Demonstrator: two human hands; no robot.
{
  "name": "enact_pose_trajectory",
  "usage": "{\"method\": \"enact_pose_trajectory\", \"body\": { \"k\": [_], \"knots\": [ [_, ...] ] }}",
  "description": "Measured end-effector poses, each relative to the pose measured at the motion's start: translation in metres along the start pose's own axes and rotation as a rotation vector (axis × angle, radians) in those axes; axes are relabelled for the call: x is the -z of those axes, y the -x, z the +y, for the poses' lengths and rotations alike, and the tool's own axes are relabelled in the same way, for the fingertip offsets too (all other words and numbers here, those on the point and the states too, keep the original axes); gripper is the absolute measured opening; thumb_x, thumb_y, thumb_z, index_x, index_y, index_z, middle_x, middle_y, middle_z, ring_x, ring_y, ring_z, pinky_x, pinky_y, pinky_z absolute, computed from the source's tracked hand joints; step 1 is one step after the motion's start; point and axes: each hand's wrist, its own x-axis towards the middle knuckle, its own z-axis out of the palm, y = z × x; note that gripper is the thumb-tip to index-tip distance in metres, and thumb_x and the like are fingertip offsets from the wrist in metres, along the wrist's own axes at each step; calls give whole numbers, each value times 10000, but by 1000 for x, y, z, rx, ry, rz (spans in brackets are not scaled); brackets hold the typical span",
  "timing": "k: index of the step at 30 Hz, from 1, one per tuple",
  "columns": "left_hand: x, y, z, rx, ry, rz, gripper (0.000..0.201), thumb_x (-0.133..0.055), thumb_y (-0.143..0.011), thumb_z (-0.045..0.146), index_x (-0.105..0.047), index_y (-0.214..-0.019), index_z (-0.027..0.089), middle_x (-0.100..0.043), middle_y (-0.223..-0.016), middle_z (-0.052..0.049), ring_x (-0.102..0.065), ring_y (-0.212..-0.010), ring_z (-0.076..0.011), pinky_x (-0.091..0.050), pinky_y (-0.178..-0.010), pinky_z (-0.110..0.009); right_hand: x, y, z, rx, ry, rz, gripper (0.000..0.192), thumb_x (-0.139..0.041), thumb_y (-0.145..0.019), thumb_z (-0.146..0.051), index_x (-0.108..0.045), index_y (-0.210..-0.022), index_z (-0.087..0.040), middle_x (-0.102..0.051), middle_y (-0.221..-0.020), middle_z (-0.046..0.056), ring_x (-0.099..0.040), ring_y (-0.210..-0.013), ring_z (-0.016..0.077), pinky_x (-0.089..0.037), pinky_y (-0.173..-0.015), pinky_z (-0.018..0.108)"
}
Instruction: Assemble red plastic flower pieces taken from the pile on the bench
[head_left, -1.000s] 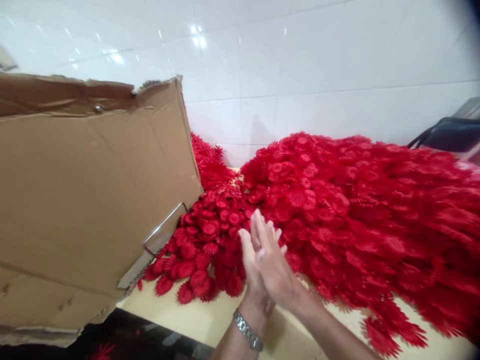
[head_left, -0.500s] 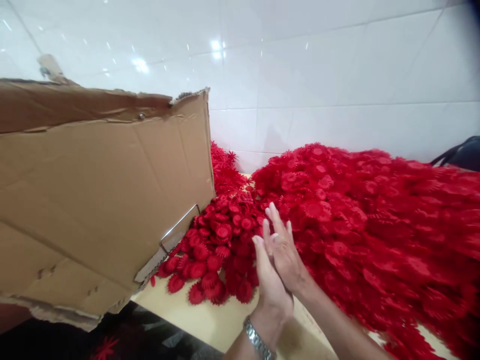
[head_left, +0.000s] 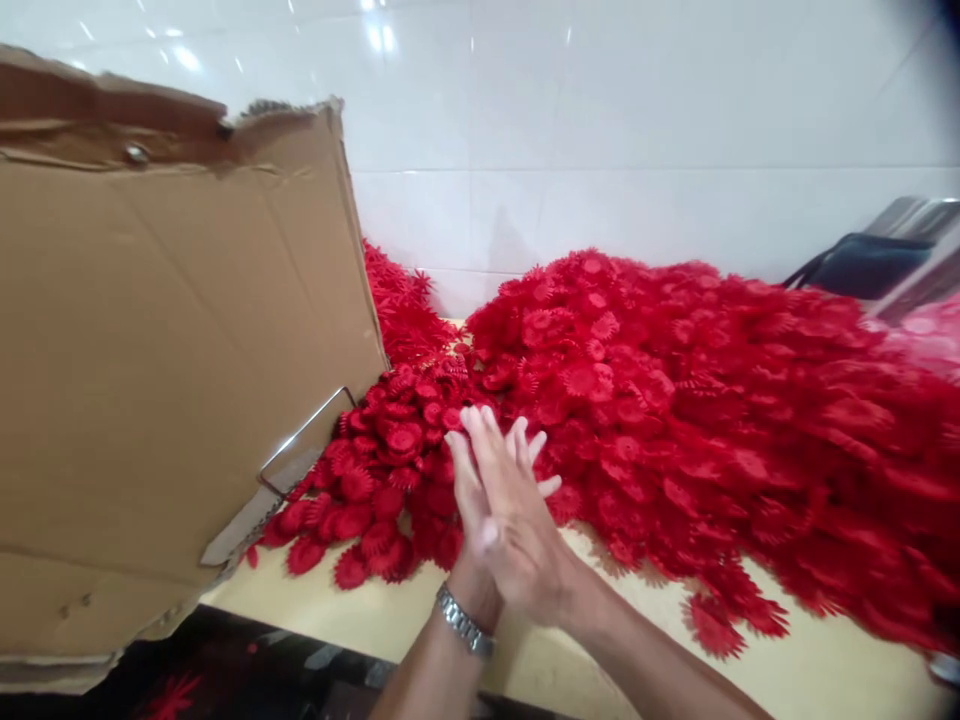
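Note:
Palm to palm, my left hand (head_left: pixel 468 505) and my right hand (head_left: pixel 517 545) are pressed against each other above the table. Their fingers are stretched out, pointing away from me, and some are spread. The right hand covers much of the left, so whether anything small lies between the palms is hidden. A metal-banded watch (head_left: pixel 465 622) circles my left wrist. Just beyond the fingers lies a small heap of red fringed flower-shaped pieces (head_left: pixel 405 438). To the right spreads a much larger pile of similar red pieces (head_left: pixel 645 400).
A large cardboard sheet (head_left: pixel 187 350) stands on the left, with a bent metal wire (head_left: pixel 307 430) at its lower edge. White tiled wall (head_left: pixel 637 130) rises behind the piles. A dark object (head_left: pixel 862 265) and pink pieces (head_left: pixel 930 330) are at the far right of the pale tabletop (head_left: pixel 547 670).
My hands have shifted against each other, still palm to palm, with the right now covering more of the left. The view has swung right and down, bringing pink pieces into sight.

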Motion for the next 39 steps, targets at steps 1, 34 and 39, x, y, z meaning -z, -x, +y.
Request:
{"method": "enact_pose_trajectory", "body": {
  "k": [1,34,39],
  "knots": [
    [0,0,-1,0,14,-14,585,-266,-800,650,-492,-1244,342,-489,-1336,-34,-405,-1240,-272,-370,-953,-465,0,-1,1,-2,13,15,683,-63,-842,-648,10,-1427,-304,-73,-1507,-12,-41,-1374,247,-31,-1100,535],
    [21,36,-35,259,-172,-73,240,-563,-784,143,-638,-1012,159,-661,-982,-67,-608,-847,-150,-478,-723,-233,69,85,24,-300,229,53,49,-559,-810,-184,-586,-851,-186,-535,-790,32,-495,-767,173,-428,-683,304],
    [21,40,-44,217,-345,-10,304,-652,-693,108,-669,-984,195,-684,-962,-40,-605,-901,-144,-456,-682,-169,64,98,23,-275,350,91,138,-460,-858,-186,-592,-820,-181,-550,-751,47,-492,-711,182,-409,-667,322]
  ]
}}
